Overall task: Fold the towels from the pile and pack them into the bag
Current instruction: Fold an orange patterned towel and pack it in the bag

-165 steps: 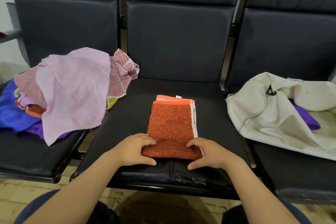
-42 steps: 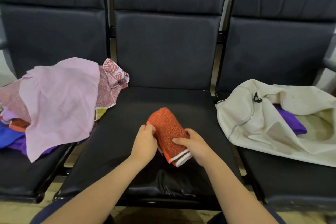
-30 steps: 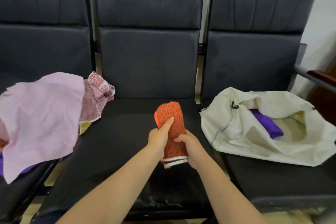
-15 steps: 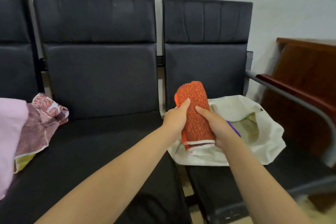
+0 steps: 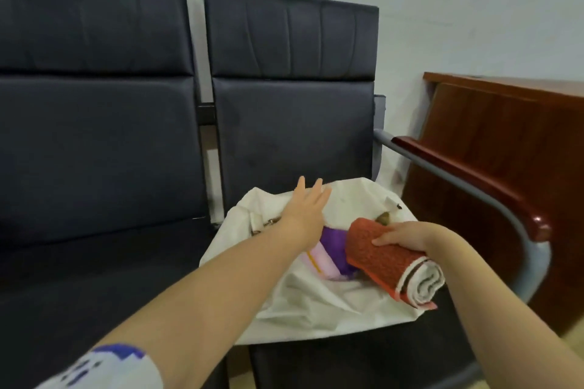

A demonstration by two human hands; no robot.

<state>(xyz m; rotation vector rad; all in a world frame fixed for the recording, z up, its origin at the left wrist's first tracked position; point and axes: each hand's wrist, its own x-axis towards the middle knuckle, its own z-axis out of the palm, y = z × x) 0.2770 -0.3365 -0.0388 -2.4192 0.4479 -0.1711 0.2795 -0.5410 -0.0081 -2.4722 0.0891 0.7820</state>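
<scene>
The right hand (image 5: pixel 407 235) grips the rolled orange towel (image 5: pixel 385 259) round its middle, over the open white cloth bag (image 5: pixel 316 300); the left hand (image 5: pixel 305 208) is flat-fingered at the bag's rim. Soft and light, the towel likely unrolls unless clasped across its wraps

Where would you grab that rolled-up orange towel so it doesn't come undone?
Probably around its middle, from above, as the right hand does. The orange towel is a tight roll lying sideways over the white bag; fingers wrapped across the roll press its layers together, whereas pinching the spiral end could loosen it.
</scene>
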